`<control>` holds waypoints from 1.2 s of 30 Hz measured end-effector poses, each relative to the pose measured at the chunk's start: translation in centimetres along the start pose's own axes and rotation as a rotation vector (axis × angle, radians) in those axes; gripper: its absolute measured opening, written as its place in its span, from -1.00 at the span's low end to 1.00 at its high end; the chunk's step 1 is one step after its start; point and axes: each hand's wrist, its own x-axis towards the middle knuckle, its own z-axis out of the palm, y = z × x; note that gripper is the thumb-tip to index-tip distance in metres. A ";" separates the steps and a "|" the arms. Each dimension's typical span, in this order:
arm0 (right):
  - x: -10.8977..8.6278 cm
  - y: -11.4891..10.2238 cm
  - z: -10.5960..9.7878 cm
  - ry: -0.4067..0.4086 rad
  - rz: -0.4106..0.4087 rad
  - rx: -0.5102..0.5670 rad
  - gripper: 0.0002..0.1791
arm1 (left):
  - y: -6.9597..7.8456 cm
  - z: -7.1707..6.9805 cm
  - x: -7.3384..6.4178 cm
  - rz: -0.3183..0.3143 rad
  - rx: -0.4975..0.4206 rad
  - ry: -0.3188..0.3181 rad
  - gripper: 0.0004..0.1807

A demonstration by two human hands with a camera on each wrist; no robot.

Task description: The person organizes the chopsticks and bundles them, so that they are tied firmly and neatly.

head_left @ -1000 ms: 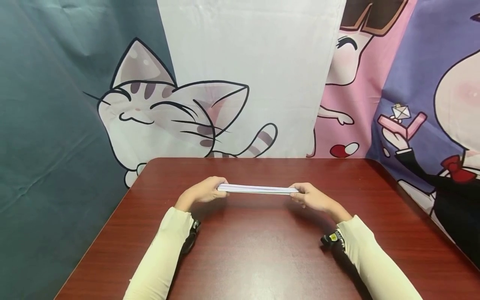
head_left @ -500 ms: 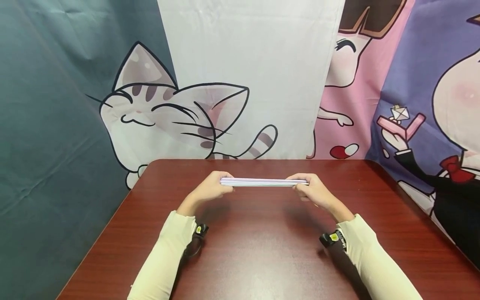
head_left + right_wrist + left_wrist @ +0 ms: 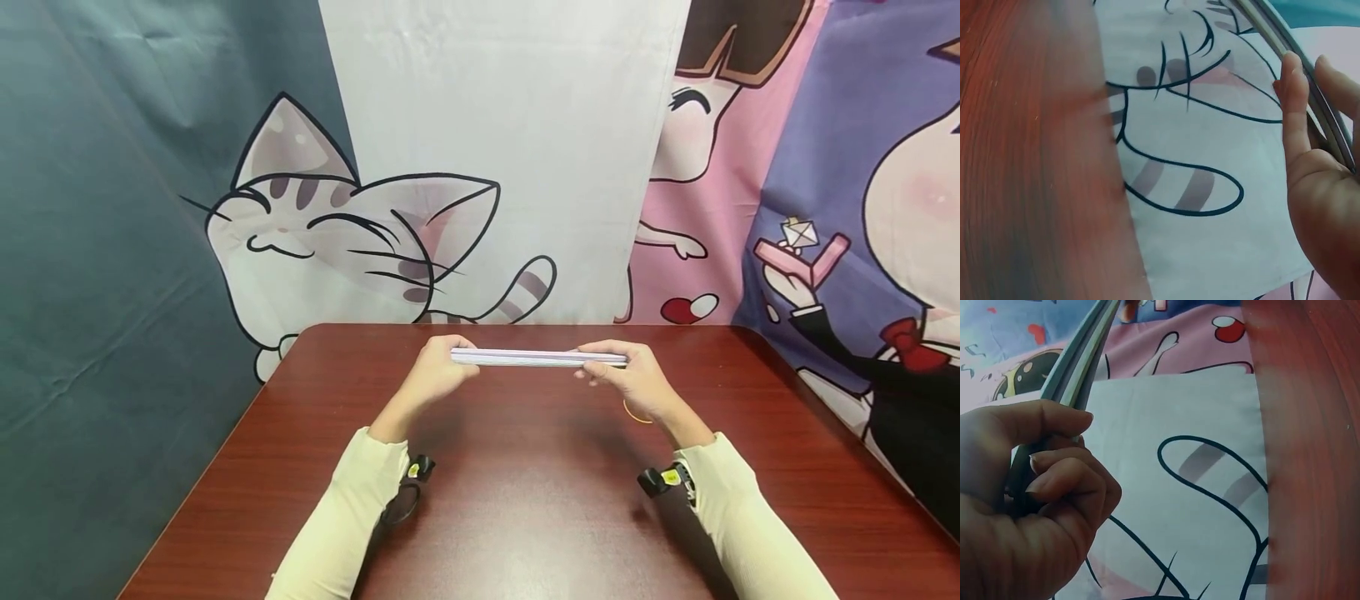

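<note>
A thin, flat stack of white layers [image 3: 528, 357], like notebooks or sheets seen edge-on, hangs level above the table. My left hand [image 3: 441, 367] grips its left end and my right hand [image 3: 636, 379] grips its right end, thumbs on the near edge. In the left wrist view the left hand [image 3: 1054, 481] has its fingers curled at the layered stack [image 3: 1079, 362], which slants upward. The right wrist view shows the right hand [image 3: 1322, 169] around the other end of the stack [image 3: 1275, 28]. Its broad faces are hidden, so the exact kind cannot be told.
Beneath the hands lies a reddish-brown wooden table [image 3: 517, 475]. Behind its far edge hangs a cloth backdrop [image 3: 510, 100] printed with a cartoon cat and figures. A black device with a strap [image 3: 422, 467] sits at the left wrist, another camera [image 3: 654, 482] at the right.
Both hands have lifted the stack somewhat higher and shifted it slightly right. They hold its two ends throughout. The view has tilted up a little.
</note>
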 end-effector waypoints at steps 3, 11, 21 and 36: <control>-0.2 -0.4 0.0 0.017 -0.014 0.018 -0.67 | 0.4 0.1 -0.2 -0.004 0.030 0.018 -0.77; -0.7 -2.2 -0.5 0.009 0.011 -0.136 -0.61 | 1.0 -0.3 -0.2 0.021 -0.068 -0.049 -0.78; -1.3 -2.6 -1.3 0.020 0.061 -0.195 -0.65 | -0.1 -0.6 -0.6 0.096 -0.252 -0.249 -0.67; -1.4 -2.0 -1.1 0.024 -0.067 -0.188 -0.70 | -0.9 -0.6 -0.5 0.039 -0.300 -0.267 -0.72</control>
